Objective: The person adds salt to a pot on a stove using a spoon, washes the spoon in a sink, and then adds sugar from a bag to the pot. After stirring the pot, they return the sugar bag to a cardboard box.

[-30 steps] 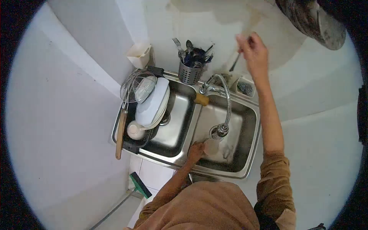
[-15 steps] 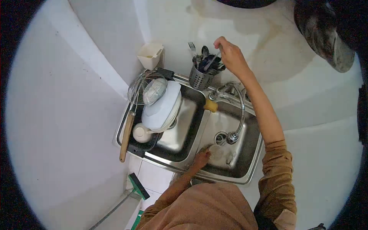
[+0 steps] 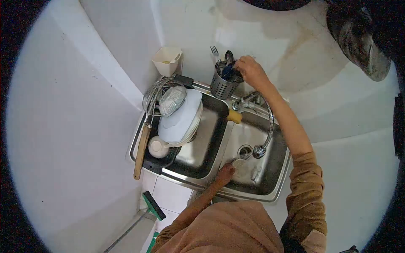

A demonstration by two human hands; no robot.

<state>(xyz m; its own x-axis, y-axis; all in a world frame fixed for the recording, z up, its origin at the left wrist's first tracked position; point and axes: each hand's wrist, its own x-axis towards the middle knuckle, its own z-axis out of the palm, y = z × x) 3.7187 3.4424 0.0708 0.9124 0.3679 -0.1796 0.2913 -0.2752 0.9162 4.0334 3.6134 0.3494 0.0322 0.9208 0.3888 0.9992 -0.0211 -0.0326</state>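
Note:
My right hand (image 3: pixel 248 68) is at the top edge of the perforated metal cutlery holder (image 3: pixel 222 87), its fingers pinched together at the utensils standing in it; what they hold is hidden. Down in the right sink basin (image 3: pixel 274 168), my left hand (image 3: pixel 226 172) is closed on the edge of a pale round dish (image 3: pixel 240 167), under the water from the tap. The flexible tap's spray head (image 3: pixel 259 152) hangs just above and right of that dish, near the drain.
White plates (image 3: pixel 179 122), a wire strainer (image 3: pixel 163 99) with a wooden handle and a white cup (image 3: pixel 157 147) fill the left rack. A yellow sponge (image 3: pixel 234 116) lies on the divider. A cream container (image 3: pixel 167 61) stands behind. A green squeegee (image 3: pixel 153 205) is below left.
My right hand has come down toward the cutlery holder, and the pale utensil it held is now mostly out of sight. My left hand stays at the dish in the basin.

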